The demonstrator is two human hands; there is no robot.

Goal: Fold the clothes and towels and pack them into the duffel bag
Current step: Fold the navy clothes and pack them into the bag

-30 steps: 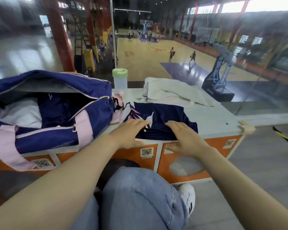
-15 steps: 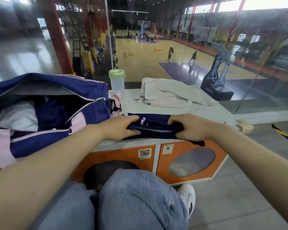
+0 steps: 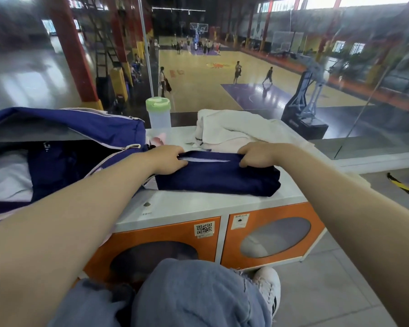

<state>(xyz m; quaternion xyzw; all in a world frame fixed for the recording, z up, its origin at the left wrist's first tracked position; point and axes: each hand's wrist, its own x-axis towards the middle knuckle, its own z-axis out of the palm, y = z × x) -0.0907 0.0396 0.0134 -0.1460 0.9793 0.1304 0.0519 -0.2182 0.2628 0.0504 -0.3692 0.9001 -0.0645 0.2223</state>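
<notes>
**A:** Where are the hands, and what are they doing?

**B:** Both grip the far edge of a folded navy garment (image 3: 219, 177) lying on the white desk (image 3: 180, 206). The left hand (image 3: 168, 160) has its fingers curled around the left end of that edge; the right hand (image 3: 257, 153) pinches the right end the same way. A thin pale strip shows along the edge between them.

**A:** So which step is this?

**B:** It looks like the last fold of this garment. It already lies as a compact rectangle, so I judge it nearly ready to pack.

**A:** Where is the bag?

**B:** The blue duffel bag (image 3: 99, 131) sits open at the left of the desk, just beside the garment. White and dark fabric already lie inside it.

**A:** Anything left unfolded?

**B:** A white towel (image 3: 234, 128) lies rumpled behind the garment, near the far edge. A clear bottle with a green lid (image 3: 158, 114) stands between bag and towel.

**A:** What does the next move call for?

**B:** Probably keeping the layers together while lifting the bundle left into the bag's opening. After that, the towel remains to be folded.
</notes>
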